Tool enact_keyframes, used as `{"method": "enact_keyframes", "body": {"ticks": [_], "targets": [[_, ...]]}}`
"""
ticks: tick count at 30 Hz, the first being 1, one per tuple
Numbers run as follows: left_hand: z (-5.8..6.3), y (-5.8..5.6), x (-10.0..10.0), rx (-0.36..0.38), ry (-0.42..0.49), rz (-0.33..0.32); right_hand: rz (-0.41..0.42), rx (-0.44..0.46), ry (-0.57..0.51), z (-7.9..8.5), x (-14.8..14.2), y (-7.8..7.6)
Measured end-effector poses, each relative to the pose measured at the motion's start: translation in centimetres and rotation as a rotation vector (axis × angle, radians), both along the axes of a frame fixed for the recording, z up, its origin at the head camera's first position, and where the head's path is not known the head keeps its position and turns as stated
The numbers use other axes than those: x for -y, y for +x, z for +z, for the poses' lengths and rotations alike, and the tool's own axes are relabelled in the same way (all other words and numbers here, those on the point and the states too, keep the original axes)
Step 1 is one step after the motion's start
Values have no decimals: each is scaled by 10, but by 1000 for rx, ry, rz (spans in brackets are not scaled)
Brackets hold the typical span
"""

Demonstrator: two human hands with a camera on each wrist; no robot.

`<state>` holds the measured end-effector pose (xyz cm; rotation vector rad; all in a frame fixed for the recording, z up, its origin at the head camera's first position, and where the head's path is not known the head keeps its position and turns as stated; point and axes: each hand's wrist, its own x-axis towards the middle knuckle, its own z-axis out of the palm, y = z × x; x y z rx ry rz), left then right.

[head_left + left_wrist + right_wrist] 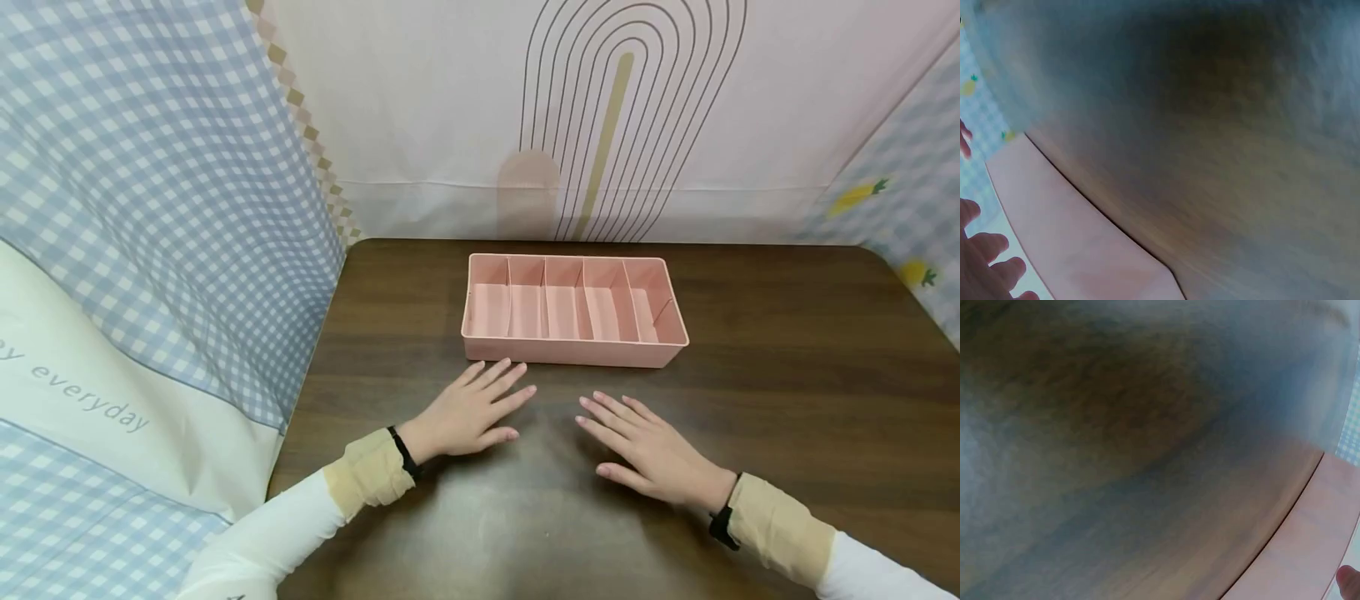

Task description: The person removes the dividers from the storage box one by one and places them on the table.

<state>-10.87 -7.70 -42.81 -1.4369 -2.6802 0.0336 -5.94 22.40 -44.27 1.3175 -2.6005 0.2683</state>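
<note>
A pink box [573, 352] with several compartments in a row stands near the back of the brown table; nothing lies in the compartments. My left hand [468, 412] is spread palm down just in front of the box's left part, holding nothing. To its right, my right hand [652, 450] also has its fingers straight and holds nothing, a little apart from the box's front. In the left wrist view, the left fingers [991, 247] show beside the pink box wall [1085, 231]. One fingertip [1349, 581] of the right hand appears in the right wrist view, near the box [1297, 550].
The dark wooden table [795, 350] reaches to a pale curtain [420, 108] with an arch pattern at the back. Blue checked cloth [187, 167] hangs along the left side, and more checked cloth with pineapples [855, 198] hangs at the right.
</note>
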Motion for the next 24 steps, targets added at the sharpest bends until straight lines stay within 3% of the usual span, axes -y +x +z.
{"method": "enact_keyframes", "body": {"ticks": [10, 18, 24], "targets": [[1, -25, 7, -92, 113, 136, -23, -37, -46, 7, 1, -11], [4, -36, 10, 33, 146, 268, -59, -29, -51, 15, 4, -17], [3, -42, 9, 82, 177, 323, -79, -20, -74, 19, 4, -21]]}}
